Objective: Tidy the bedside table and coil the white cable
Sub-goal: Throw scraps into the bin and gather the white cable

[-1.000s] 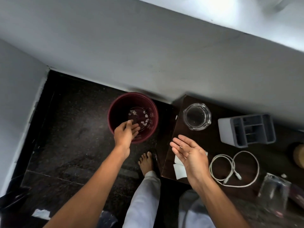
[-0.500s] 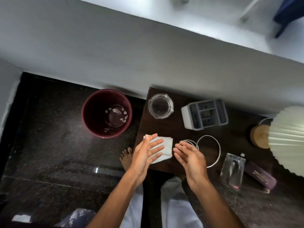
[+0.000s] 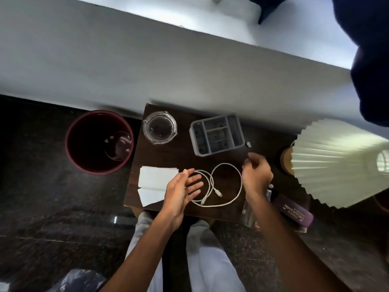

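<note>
my left hand hangs open and empty over the cable; my right hand, loosely curled, holds nothing beside it.

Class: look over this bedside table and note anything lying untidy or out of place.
The white cable sprawls in loose, uneven loops at the table's front, both plugs free. Beside it, white paper sheets lie askew, one poking out from under another at the table edge.

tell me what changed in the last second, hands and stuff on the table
The left hand left the maroon bin, where it was a second ago, and came back over the table, now open above the white cable's left loops. The right hand moved right, past the cable, toward the grey organiser. Neither holds anything. Cable, white papers, glass ashtray and organiser lie as before.
</note>
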Demonstrator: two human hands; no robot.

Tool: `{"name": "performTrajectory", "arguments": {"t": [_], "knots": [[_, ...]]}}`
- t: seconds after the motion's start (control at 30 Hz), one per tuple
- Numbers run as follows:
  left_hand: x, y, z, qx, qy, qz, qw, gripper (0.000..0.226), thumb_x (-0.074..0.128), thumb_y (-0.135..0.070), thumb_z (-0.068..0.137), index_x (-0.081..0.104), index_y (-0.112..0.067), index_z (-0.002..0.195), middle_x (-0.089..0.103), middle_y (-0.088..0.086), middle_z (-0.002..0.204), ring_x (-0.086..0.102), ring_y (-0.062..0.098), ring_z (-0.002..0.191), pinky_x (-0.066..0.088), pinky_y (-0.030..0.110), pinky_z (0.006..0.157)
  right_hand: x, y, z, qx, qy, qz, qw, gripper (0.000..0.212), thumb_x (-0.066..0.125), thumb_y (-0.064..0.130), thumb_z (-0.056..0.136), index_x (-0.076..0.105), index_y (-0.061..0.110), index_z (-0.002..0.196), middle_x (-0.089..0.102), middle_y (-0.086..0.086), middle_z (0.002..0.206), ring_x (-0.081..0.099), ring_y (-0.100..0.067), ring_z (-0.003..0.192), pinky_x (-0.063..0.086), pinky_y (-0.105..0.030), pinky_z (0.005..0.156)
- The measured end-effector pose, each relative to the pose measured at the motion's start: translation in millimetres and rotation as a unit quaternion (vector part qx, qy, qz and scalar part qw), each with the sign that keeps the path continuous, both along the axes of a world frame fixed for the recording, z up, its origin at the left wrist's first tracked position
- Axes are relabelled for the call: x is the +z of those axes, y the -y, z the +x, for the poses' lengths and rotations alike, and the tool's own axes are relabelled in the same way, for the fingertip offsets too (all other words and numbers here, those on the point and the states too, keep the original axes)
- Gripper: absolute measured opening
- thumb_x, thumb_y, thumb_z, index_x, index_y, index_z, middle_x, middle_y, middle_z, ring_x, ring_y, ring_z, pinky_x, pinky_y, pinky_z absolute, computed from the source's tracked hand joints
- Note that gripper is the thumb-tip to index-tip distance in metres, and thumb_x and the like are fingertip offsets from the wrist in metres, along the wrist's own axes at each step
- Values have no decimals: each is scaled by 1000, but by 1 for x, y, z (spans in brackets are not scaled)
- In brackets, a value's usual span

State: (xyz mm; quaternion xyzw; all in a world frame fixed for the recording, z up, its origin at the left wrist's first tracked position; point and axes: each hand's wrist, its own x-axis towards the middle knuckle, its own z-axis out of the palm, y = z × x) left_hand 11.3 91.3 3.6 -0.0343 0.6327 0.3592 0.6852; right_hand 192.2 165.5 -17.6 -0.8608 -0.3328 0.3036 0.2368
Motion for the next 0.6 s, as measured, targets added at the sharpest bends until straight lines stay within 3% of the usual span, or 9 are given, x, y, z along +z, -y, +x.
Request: {"name": "performTrajectory", "arguments": {"t": [0.1, 0.17, 0.33, 0.4, 0.6], "knots": [[-2, 0, 11, -7, -7, 1, 1000, 33, 42, -34, 107, 64, -16, 124, 75, 7, 114, 73, 25, 106, 57, 36, 94, -13, -21, 12, 75, 66, 31, 994, 28, 63, 1, 86, 68, 6, 112, 68, -18, 112, 64, -32, 104, 38, -15, 84], [-4, 0, 17, -12, -11, 1, 1000, 33, 42, -33, 107, 64, -15, 125, 75, 7, 112, 72, 24, 105, 56, 37, 94, -26, -28, 18, 144, 106, 54, 982, 29, 64, -5, 83, 67, -1, 111, 65, -25, 108, 62, -38, 100, 37, -17, 81], [-10, 1, 22, -13, -21, 5, 1000, 34, 42, -33, 108, 63, -15, 126, 75, 6, 111, 73, 20, 98, 57, 32, 88, -47, -32, 29, 266, 148, 33, 952, 22, 62, -2, 86, 63, -1, 108, 61, -22, 108, 58, -33, 97, 31, -13, 78], [-12, 2, 22, -10, -23, 7, 1000, 33, 42, -33, 107, 64, -16, 125, 76, 6, 111, 73, 19, 97, 57, 32, 88, -48, -34, 30, 285, 159, 32, 945, 18, 62, -1, 88, 66, 1, 106, 59, -19, 110, 60, -31, 96, 34, -15, 79], [-12, 4, 20, -2, -27, 10, 1000, 30, 43, -31, 107, 65, -17, 123, 75, 7, 113, 72, 20, 97, 57, 33, 90, -46, -27, 37, 267, 116, -3, 957, 18, 56, -11, 86, 70, -4, 96, 65, -23, 103, 59, -23, 84, 32, 0, 69]]}}
